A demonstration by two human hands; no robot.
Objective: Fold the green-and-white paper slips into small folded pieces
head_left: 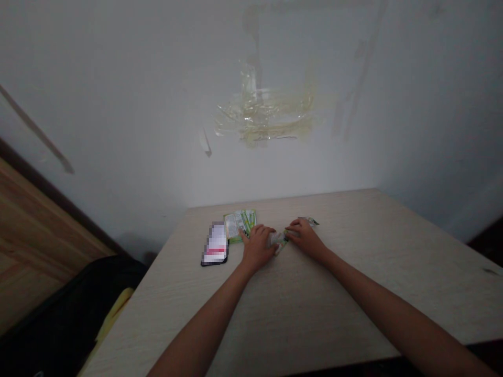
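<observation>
My left hand [259, 246] and my right hand [307, 238] are close together over the middle of the table, both with bent fingers. Between them is a small crinkled plastic packet [280, 242], partly clear and partly green. The thumb and fingers of my left hand close on its left side, while my right fingertips pinch its right end. Part of it is hidden by the fingers. Just beyond my right hand, a printed wrapper end [312, 221] pokes out; whether it belongs to the same packet I cannot tell. Green and white printed packets [236, 222] lie flat behind my left hand.
A phone [216, 243] with a blurred-out screen lies left of the packets on the pale wooden table [393, 251]. Behind the table rises a wall with peeling clear tape [267, 112]. A black bag-like item [66, 309] and yellow cloth [113, 311] are at the left.
</observation>
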